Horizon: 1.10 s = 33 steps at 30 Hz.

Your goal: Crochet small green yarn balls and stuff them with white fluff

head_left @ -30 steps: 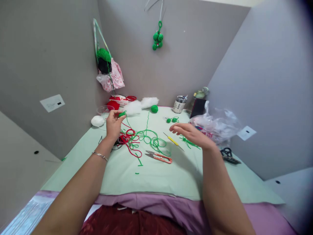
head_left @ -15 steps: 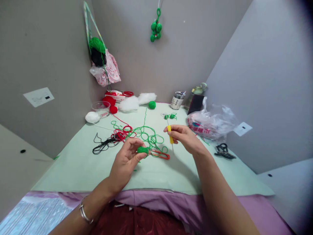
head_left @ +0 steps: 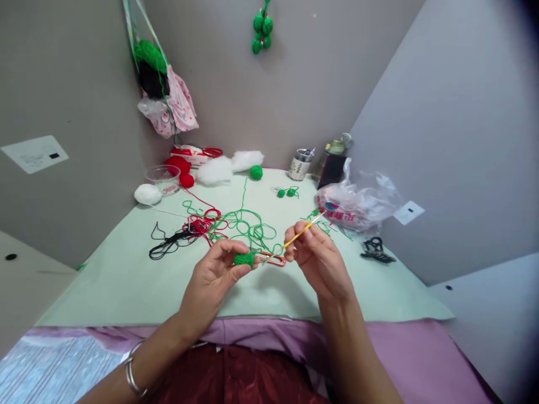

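My left hand (head_left: 217, 275) pinches a small green crocheted piece (head_left: 243, 258) above the near part of the table. To its right, my right hand (head_left: 318, 255) holds a crochet hook (head_left: 297, 234) by its yellow grip, with one tip pointing down-left close to the green piece. Just behind the piece lie orange-handled scissors (head_left: 275, 259), partly hidden by my fingers. Loose green yarn (head_left: 252, 227) spreads in loops behind my hands, beside tangled red yarn (head_left: 204, 221) and a black yarn bundle (head_left: 172, 242).
White stuffing (head_left: 215, 170), a green yarn ball (head_left: 256, 172) and a pen tin (head_left: 300, 164) stand at the back. A plastic bag (head_left: 357, 205) and black hair clip (head_left: 377, 251) lie right. A white yarn ball (head_left: 147, 194) and clear tub (head_left: 165, 179) are left.
My right hand has turned palm-up and the hook has swung from nearly upright to slanting, its lower tip now near the green piece. The whole view has shifted slightly.
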Each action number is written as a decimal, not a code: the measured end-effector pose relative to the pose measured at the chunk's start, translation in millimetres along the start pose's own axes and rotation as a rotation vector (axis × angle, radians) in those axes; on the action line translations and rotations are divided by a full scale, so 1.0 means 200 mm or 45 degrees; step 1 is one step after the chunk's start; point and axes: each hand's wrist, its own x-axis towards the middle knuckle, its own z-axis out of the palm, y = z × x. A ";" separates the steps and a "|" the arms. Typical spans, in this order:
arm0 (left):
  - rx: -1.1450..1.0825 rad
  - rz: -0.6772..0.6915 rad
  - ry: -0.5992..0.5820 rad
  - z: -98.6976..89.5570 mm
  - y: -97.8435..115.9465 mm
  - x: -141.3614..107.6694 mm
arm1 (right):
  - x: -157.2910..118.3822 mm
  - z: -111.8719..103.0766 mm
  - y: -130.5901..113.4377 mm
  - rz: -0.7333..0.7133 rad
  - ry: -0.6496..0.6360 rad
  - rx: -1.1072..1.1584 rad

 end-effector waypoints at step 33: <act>-0.188 -0.020 -0.059 0.03 -0.02 -0.04 | -0.13 0.12 0.11 -0.332 0.263 -0.246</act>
